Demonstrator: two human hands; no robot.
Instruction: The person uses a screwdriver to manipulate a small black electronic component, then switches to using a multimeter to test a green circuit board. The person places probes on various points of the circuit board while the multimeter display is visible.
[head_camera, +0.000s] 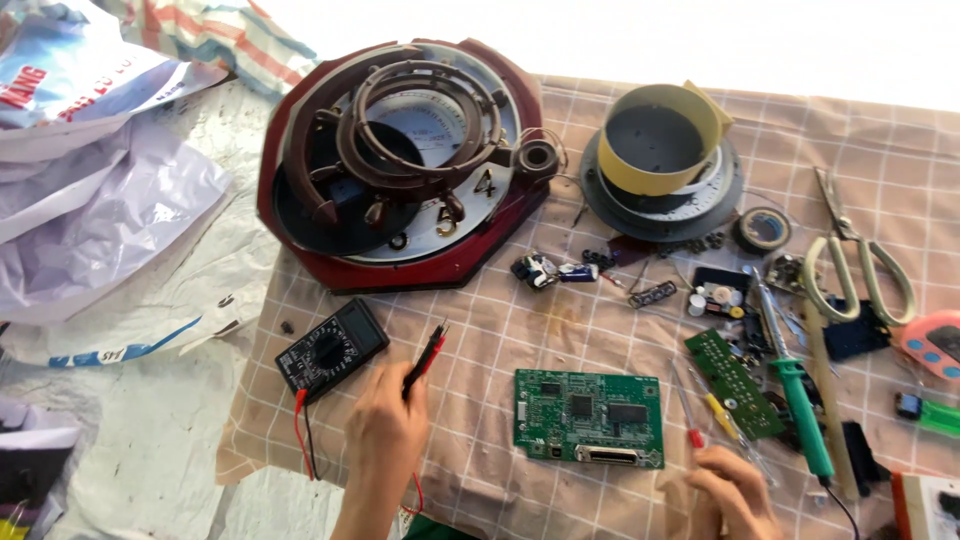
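My left hand (385, 440) grips a pair of red and black multimeter probes (427, 355), tips pointing up and away, just right of a black multimeter (330, 350) lying on the checked cloth. My right hand (735, 490) rests near the front edge, fingers curled at the red handle of a small screwdriver (690, 415). A green circuit board (588, 417) lies flat between my two hands. Red and black leads (303, 435) run from the meter toward me.
A dismantled dark red wall clock (400, 160) with brown rings sits at the back. Nearby are a grey and yellow round part (660, 160), tape roll (762, 230), scissors (855, 260), a green soldering iron (800, 400), a narrow green board (735, 385) and plastic bags (100, 190) at left.
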